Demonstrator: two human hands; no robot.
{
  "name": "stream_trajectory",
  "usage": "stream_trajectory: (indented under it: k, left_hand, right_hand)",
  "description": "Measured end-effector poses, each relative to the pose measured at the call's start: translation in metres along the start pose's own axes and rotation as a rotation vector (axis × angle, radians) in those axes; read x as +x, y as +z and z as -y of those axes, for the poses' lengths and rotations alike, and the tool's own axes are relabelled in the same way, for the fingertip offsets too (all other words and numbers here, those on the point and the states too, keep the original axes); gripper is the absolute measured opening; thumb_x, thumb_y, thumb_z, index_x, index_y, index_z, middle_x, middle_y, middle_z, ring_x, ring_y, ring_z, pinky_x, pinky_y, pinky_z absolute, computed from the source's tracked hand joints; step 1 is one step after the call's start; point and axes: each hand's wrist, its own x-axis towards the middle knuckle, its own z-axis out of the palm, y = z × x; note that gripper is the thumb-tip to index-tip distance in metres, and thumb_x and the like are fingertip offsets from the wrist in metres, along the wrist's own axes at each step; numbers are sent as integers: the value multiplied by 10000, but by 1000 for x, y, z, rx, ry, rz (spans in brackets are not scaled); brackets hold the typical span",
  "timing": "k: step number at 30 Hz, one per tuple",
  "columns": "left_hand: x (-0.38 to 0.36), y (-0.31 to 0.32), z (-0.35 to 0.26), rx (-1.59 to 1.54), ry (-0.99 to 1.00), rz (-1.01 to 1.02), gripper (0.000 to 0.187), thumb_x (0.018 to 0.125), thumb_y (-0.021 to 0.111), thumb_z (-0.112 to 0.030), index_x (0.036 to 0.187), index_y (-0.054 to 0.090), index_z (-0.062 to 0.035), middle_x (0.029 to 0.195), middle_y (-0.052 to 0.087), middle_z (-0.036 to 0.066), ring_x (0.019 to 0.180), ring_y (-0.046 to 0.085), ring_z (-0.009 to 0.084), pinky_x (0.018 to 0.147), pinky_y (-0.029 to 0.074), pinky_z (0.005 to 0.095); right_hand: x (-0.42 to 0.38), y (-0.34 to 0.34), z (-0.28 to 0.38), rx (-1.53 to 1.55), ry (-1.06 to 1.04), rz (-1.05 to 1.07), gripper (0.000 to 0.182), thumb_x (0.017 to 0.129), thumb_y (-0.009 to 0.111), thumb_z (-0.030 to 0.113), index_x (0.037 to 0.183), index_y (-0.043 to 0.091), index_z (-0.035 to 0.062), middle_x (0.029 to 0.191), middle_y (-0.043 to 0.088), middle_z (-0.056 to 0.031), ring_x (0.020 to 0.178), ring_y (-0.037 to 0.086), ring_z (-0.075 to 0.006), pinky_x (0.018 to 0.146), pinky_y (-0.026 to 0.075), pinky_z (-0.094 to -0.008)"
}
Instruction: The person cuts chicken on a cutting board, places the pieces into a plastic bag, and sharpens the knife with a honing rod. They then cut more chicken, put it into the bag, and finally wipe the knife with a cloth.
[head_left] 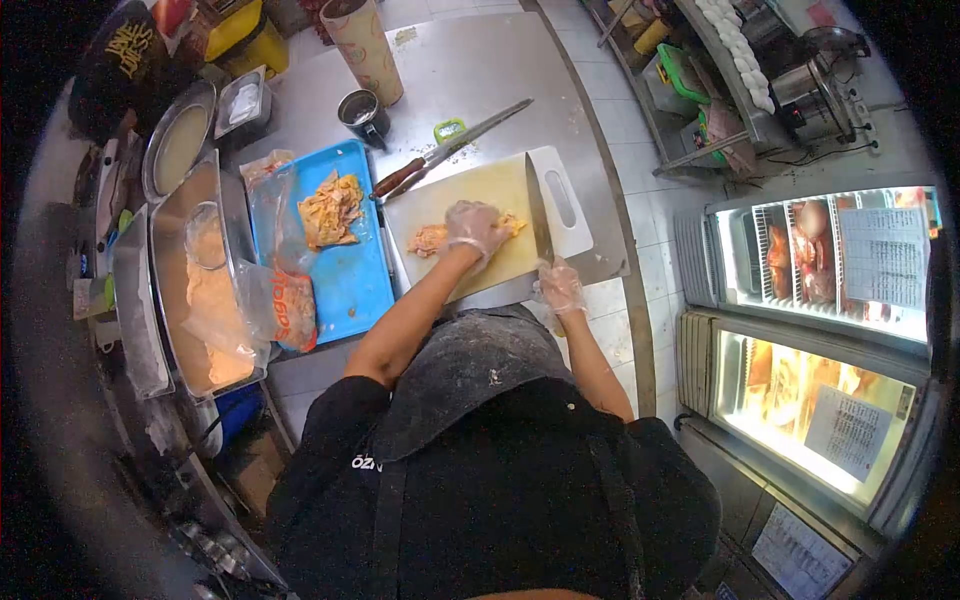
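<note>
My left hand, in a clear plastic glove, presses down on pieces of raw, yellowish meat on a pale cutting board. My right hand, gloved too, is closed on the handle of a long knife at the board's near right edge. The blade points away from me, to the right of the meat, over the board. Left of the board, a blue tray holds more meat and plastic bags. Behind the board lie a second long blade and a brown-handled tool.
A metal cup and a tall patterned roll stand at the back of the steel table. A deep metal pan with orange contents is at left. Lit glass-door fridges and a shelf are at right.
</note>
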Motion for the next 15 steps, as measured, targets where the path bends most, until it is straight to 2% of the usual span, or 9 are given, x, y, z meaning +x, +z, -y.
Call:
stream_trajectory:
  k: [2, 4, 5, 7, 8, 9, 10, 11, 15]
  left_hand:
    - [11, -3, -20, 96, -181, 356, 351, 764, 512, -426, 850, 651, -116, 896, 626, 129, 894, 575, 283, 796, 427, 402]
    - [10, 29, -9, 79, -164, 328, 338, 764, 514, -407, 856, 650, -112, 895, 625, 137, 893, 578, 289, 792, 434, 402]
    - [9, 41, -4, 65, -154, 304, 325, 764, 515, -388, 861, 649, -108, 893, 625, 146, 892, 581, 296, 789, 442, 403]
    - [4, 35, 0, 4, -173, 273, 315, 764, 522, -371, 864, 647, -100, 889, 623, 154, 891, 579, 303, 800, 438, 406]
    - [0, 32, 4, -61, -205, 233, 305, 764, 530, -354, 867, 645, -91, 886, 620, 162, 889, 577, 309, 811, 433, 409]
    - [-3, 34, 9, -54, -201, 238, 305, 764, 530, -354, 867, 645, -91, 886, 620, 162, 889, 577, 309, 811, 433, 409]
    - [-6, 38, 14, -87, -313, 124, 287, 763, 531, -330, 862, 641, -83, 887, 619, 164, 871, 582, 311, 796, 441, 405]
    - [-8, 35, 15, -121, -423, 8, 270, 763, 532, -306, 856, 637, -75, 889, 618, 166, 853, 587, 313, 781, 449, 402]
    - [-9, 9, 17, -177, -520, 92, 244, 760, 526, -268, 872, 630, -78, 900, 611, 166, 836, 590, 310, 746, 465, 401]
  right_hand:
    - [0, -2, 3, -26, -78, -19, 236, 810, 455, 238, 873, 571, 43, 830, 562, -226, 768, 578, -379, 663, 470, -463]
    - [4, 12, -3, -235, -236, -31, 204, 788, 465, 219, 831, 577, 55, 798, 548, -206, 769, 579, -358, 649, 474, -456]
    - [4, 8, 3, -233, -226, -40, 204, 788, 465, 219, 831, 577, 55, 798, 548, -206, 769, 579, -358, 649, 474, -456]
    - [-3, -6, 25, -57, -53, 87, 245, 806, 459, 253, 864, 573, 44, 843, 566, -220, 797, 576, -376, 682, 468, -464]
    - [-2, -1, 25, -48, -47, 86, 245, 806, 459, 253, 864, 573, 44, 843, 566, -220, 797, 576, -376, 682, 468, -464]
    - [2, 5, 23, 3, 95, 95, 269, 812, 461, 275, 875, 568, 36, 875, 570, -230, 813, 573, -387, 701, 463, -471]
    - [4, 11, 21, 53, 236, 103, 295, 819, 463, 296, 885, 563, 27, 908, 573, -240, 829, 570, -399, 720, 459, -477]
    - [2, 15, 19, 60, 242, 101, 295, 819, 463, 296, 885, 563, 27, 908, 573, -240, 829, 570, -399, 720, 459, -477]
    - [2, 16, 13, 94, 259, 56, 343, 827, 462, 337, 916, 549, 18, 921, 575, -260, 840, 564, -422, 731, 450, -489]
